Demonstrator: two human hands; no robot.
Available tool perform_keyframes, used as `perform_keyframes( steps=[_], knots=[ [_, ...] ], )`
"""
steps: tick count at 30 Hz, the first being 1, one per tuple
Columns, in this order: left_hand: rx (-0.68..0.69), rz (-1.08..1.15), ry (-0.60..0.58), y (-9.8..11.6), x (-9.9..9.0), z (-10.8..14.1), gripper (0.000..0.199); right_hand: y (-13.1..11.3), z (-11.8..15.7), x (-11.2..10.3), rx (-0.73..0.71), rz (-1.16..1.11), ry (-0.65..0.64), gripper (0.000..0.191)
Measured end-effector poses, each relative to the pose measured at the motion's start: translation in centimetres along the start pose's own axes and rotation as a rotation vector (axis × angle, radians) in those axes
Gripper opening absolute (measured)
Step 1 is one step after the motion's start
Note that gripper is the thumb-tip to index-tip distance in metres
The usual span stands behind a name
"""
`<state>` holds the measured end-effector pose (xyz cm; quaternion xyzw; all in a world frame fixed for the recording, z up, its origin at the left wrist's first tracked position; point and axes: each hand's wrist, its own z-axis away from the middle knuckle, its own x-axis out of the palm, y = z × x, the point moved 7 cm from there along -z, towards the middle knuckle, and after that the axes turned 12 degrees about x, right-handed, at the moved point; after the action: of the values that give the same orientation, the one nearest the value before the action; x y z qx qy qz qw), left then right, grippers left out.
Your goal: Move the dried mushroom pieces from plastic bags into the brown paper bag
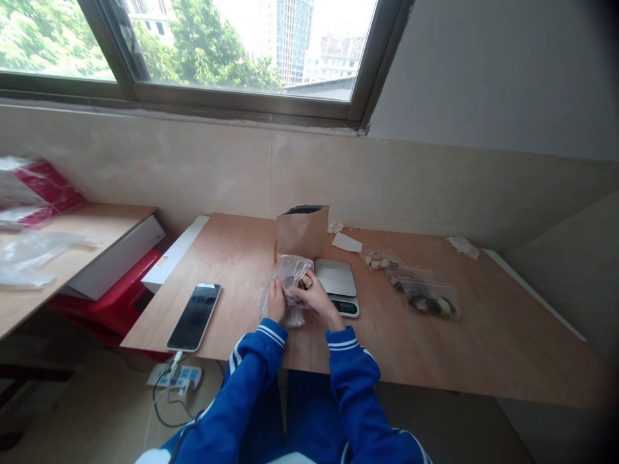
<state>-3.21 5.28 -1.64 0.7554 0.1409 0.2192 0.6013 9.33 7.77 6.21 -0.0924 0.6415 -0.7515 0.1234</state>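
Note:
My left hand [276,301] is closed on the side of a crumpled clear plastic bag [296,263] near the front of the table. My right hand [316,299] is at the bag's right side, its fingers curled around pale, dark-edged dried slices [305,282]; whether these lie inside the plastic cannot be made out. Just right of the bag, beside my right hand, is a kitchen scale [335,278] with a bare metal plate and a dark display. Behind the plastic bag stands an upright brown paper bag [302,233] with its top open.
Several clear packets of dried pieces [432,301] lie to the right. A white card [347,242] and small pale bits [335,227] are near the wall. On the left lies a phone [194,317], cabled to a power strip [174,375] below. A red stool [111,296] stands between the tables.

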Motion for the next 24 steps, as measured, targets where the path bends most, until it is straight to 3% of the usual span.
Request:
perform_keyframes(
  steps=[6,15,18,21,24],
  knots=[
    [-0.107,0.145,0.026,0.2,0.4,0.5,0.036,-1.5,0.0,-1.7,-0.095,-0.048,0.205,0.041],
    [-0.175,0.185,0.095,0.6,0.2,0.6,0.047,-3.2,0.8,-3.6,-0.155,-0.188,0.341,0.044],
    [-0.188,0.21,0.121,0.4,0.1,0.5,0.046,-6.7,0.2,-5.0,-0.262,-0.177,0.391,0.044],
    [-0.189,0.211,0.117,0.3,0.1,0.5,0.044,-12.6,-0.9,-6.3,-0.449,-0.115,0.431,0.048],
    [-0.188,0.185,0.098,0.3,0.1,0.5,0.041,-18.8,-2.8,-6.1,-0.618,0.074,0.377,0.048]
  ],
)
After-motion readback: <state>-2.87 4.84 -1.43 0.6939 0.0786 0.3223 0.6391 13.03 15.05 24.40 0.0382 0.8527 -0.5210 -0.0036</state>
